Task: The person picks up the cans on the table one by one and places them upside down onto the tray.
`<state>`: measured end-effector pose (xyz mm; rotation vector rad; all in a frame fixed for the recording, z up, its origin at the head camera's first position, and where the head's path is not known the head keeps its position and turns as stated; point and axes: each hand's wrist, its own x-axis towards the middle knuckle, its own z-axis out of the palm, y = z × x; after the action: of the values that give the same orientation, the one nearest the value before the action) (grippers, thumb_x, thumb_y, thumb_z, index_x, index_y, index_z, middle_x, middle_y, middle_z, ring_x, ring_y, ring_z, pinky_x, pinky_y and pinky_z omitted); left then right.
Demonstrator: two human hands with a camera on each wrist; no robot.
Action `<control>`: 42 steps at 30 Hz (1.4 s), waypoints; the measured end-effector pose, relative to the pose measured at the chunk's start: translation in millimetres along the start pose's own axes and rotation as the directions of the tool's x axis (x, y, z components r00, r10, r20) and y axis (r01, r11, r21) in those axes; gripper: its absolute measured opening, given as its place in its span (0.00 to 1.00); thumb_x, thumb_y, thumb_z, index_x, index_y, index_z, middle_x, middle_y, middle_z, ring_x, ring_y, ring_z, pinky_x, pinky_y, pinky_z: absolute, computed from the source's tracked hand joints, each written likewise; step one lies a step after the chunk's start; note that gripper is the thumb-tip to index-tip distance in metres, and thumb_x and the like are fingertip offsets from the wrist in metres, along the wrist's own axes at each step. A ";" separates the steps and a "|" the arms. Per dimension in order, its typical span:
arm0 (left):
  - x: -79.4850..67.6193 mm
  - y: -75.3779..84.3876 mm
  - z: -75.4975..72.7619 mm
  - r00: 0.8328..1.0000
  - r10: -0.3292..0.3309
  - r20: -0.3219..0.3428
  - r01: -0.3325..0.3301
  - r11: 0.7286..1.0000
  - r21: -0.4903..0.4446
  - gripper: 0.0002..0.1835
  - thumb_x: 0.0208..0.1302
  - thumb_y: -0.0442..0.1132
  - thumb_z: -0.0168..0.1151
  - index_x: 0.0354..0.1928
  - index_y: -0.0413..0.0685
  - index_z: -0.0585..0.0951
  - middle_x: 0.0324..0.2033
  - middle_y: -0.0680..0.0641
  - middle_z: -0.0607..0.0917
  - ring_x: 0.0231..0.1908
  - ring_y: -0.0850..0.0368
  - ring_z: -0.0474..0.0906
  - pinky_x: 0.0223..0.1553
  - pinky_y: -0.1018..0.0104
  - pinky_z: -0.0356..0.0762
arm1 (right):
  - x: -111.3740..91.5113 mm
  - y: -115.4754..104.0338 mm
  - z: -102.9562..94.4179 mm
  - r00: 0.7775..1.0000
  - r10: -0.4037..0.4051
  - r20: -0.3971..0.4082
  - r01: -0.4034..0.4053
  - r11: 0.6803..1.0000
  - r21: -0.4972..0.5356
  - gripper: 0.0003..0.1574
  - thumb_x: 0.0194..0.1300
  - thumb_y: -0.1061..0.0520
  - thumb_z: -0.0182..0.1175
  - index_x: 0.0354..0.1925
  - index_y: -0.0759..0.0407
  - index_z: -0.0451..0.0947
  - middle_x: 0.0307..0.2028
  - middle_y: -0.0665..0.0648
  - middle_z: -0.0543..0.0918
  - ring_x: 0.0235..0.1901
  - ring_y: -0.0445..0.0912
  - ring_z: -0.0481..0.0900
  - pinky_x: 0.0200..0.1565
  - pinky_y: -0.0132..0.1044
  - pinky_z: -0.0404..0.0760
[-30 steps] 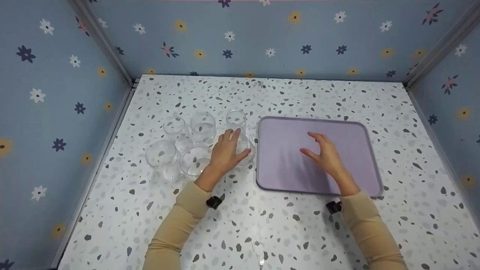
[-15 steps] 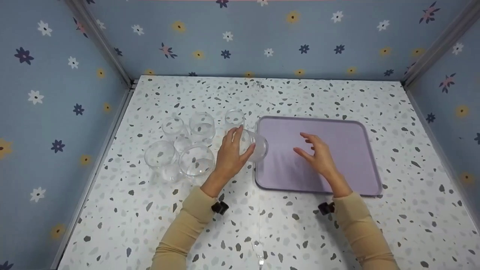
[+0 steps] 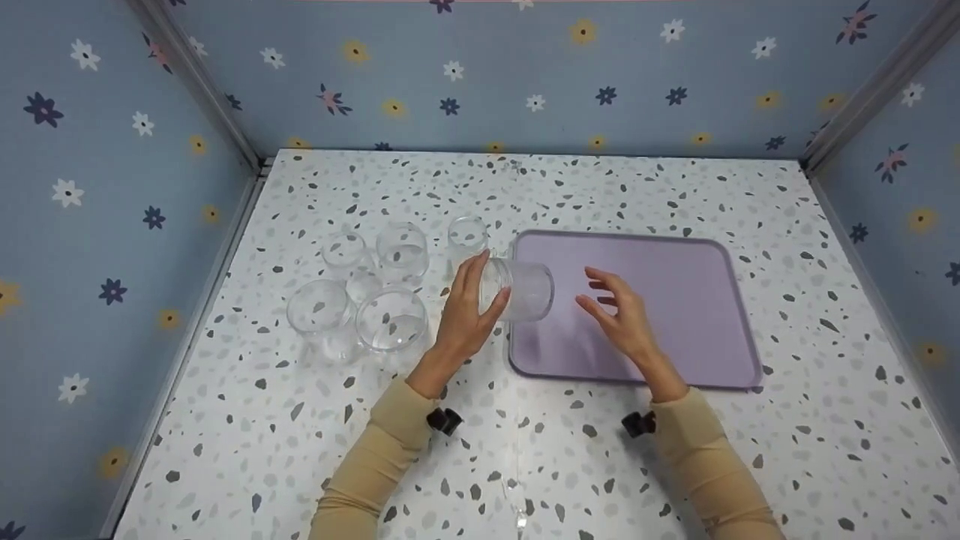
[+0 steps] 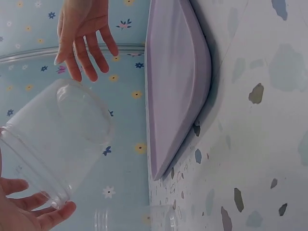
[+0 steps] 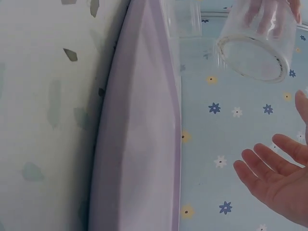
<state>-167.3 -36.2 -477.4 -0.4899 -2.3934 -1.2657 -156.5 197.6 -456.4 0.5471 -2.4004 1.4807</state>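
My left hand (image 3: 463,311) grips a clear plastic jar (image 3: 531,291) near its ridged mouth end. The jar lies tipped on its side in the air, its base pointing right over the left edge of the lilac tray (image 3: 675,307). In the left wrist view the jar (image 4: 62,120) looks see-through with nothing inside, and the fingers curl round its rim. My right hand (image 3: 624,319) hovers above the tray, fingers spread and bent toward the jar's base. The right wrist view shows this hand (image 5: 284,178) apart from the jar (image 5: 257,57), holding nothing.
Several more clear jars stand on the speckled table (image 3: 585,465) to the left, among them a wide jar (image 3: 391,321) and another jar (image 3: 321,307). A smaller jar (image 3: 467,236) stands just beyond my left hand. Flowered blue walls (image 3: 495,75) enclose the table's back and sides.
My left hand has lifted the jar from the table, tipped it sideways and carried it right to the tray's left edge. My right hand has moved left toward it.
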 end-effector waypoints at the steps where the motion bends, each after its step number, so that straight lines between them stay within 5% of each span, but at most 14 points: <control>1: -0.7 -0.5 0.5 1.000 0.005 0.000 -0.005 1.000 -0.023 0.35 0.62 0.58 0.44 0.63 0.41 0.60 0.56 0.43 0.65 0.55 0.51 0.64 0.52 0.56 0.65 | -0.7 0.4 1.4 1.000 -0.007 0.001 0.007 1.000 0.020 0.25 0.55 0.69 0.59 0.51 0.76 0.68 0.47 0.72 0.73 0.44 0.62 0.73 0.40 0.54 0.74; 12: -8.2 -2.7 11.4 0.998 0.067 0.012 -0.063 0.980 -0.188 0.37 0.63 0.62 0.38 0.62 0.38 0.58 0.57 0.41 0.63 0.50 0.46 0.66 0.42 0.54 0.72 | -2.5 -0.3 9.1 0.987 0.016 0.159 -0.050 0.977 0.209 0.33 0.56 0.73 0.54 0.59 0.77 0.55 0.56 0.73 0.63 0.50 0.64 0.68 0.44 0.56 0.71; 27: -14.0 -1.6 17.8 0.992 0.088 0.091 -0.055 0.946 -0.319 0.35 0.64 0.61 0.37 0.64 0.42 0.56 0.55 0.41 0.64 0.52 0.53 0.64 0.46 0.59 0.71 | -2.2 31.5 17.1 0.962 -0.017 0.272 -0.127 0.855 0.504 0.55 0.51 0.45 0.63 0.64 0.72 0.47 0.60 0.67 0.58 0.51 0.57 0.67 0.46 0.40 0.73; 35: -15.2 -1.2 20.2 0.992 0.078 0.101 -0.035 0.930 -0.367 0.36 0.65 0.59 0.38 0.63 0.37 0.56 0.55 0.37 0.63 0.51 0.50 0.65 0.46 0.53 0.72 | -3.5 28.4 19.0 0.957 -0.011 0.289 -0.169 0.789 0.591 0.42 0.58 0.58 0.59 0.63 0.70 0.51 0.58 0.70 0.60 0.52 0.61 0.67 0.47 0.46 0.73; 42: -14.9 -0.3 18.5 0.989 0.076 0.125 -0.024 0.928 -0.373 0.33 0.65 0.58 0.38 0.64 0.42 0.55 0.55 0.37 0.63 0.52 0.49 0.65 0.47 0.52 0.70 | -4.9 24.6 19.7 0.956 0.034 0.290 -0.209 0.774 0.598 0.41 0.58 0.61 0.59 0.62 0.74 0.50 0.58 0.70 0.61 0.52 0.62 0.67 0.45 0.44 0.74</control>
<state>-157.7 -22.7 -494.5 -0.7657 -2.2324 -1.7221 -163.7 190.9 -486.7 0.7746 -2.0995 2.4293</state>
